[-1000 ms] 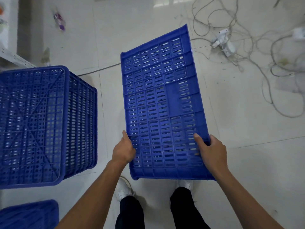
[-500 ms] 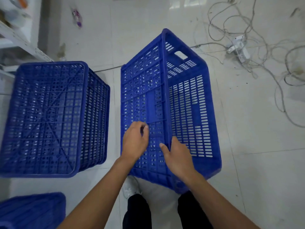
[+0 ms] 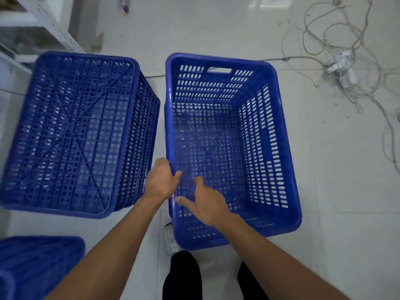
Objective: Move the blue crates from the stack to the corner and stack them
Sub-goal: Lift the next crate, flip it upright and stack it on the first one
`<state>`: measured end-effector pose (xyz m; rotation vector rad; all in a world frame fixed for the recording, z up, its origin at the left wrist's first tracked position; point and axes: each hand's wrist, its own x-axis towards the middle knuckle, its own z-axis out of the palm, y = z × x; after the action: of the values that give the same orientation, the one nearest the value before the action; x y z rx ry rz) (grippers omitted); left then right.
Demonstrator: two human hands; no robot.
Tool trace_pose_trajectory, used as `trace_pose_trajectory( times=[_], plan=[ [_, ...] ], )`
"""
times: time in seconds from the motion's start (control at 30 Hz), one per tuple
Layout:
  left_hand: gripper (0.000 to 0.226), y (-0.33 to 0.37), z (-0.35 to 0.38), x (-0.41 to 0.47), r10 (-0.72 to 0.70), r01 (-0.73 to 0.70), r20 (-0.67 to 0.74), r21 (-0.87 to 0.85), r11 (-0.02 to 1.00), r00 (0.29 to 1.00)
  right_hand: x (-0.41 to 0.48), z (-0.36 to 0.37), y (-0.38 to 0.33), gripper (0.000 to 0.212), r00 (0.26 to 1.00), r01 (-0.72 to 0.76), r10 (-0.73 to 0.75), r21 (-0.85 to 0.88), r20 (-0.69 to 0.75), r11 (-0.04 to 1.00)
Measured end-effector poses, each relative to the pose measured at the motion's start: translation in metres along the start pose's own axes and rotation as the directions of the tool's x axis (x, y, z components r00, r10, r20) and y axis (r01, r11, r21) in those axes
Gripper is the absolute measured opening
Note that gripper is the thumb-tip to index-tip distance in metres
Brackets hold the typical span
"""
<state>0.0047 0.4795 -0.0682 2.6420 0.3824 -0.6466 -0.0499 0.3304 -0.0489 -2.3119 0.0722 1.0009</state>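
Observation:
An open blue crate [image 3: 268,131] stands upright on the floor right in front of me, its mouth facing up. My left hand [image 3: 161,180] grips the near part of its left rim. My right hand [image 3: 205,204] hovers just inside the crate near that same rim, fingers spread, holding nothing. To the left stands a stack of upside-down blue crates [image 3: 71,131], slatted bottom facing up. Another blue crate [image 3: 39,263] shows at the bottom left corner.
A white metal shelf frame [image 3: 54,31] stands at the back left. Tangled cables and a white power strip [image 3: 339,66] lie on the tiled floor at the right. My feet and dark trousers [image 3: 184,276] are just below the crate.
The crate was held on edge with its side facing me; it has been tipped upright and stands open on the floor. My right hand has come off it, fingers spread.

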Motion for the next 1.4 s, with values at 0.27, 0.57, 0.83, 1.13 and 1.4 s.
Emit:
trace_pose_trajectory(
  times=[0.27,0.57,0.83,1.13,1.4],
  plan=[
    [0.03,-0.053,0.016,0.029,-0.172,0.171,0.067,0.024,0.985,0.983,0.028,-0.044,0.066,0.074,0.994,-0.108,0.106,-0.255,-0.024,0.961],
    [0.039,-0.082,0.026,0.054,-0.305,0.293,0.241,0.085,0.952,0.921,0.055,-0.097,0.132,0.018,0.946,-0.313,0.277,-0.253,-0.168,0.916],
    [0.048,-0.067,0.017,0.058,-0.303,0.306,0.192,0.016,0.952,0.933,0.074,-0.127,0.15,0.022,0.909,-0.409,0.352,-0.315,-0.222,0.856],
    [0.039,-0.062,0.008,0.083,-0.316,0.348,0.191,-0.168,0.922,0.929,0.09,-0.142,0.148,0.047,0.844,-0.434,0.343,-0.15,-0.412,0.888],
    [0.045,-0.055,0.013,0.079,-0.312,0.329,0.151,-0.106,0.938,0.938,0.097,-0.141,0.161,0.034,0.812,-0.5,0.508,0.109,-0.287,0.859]
  ],
)
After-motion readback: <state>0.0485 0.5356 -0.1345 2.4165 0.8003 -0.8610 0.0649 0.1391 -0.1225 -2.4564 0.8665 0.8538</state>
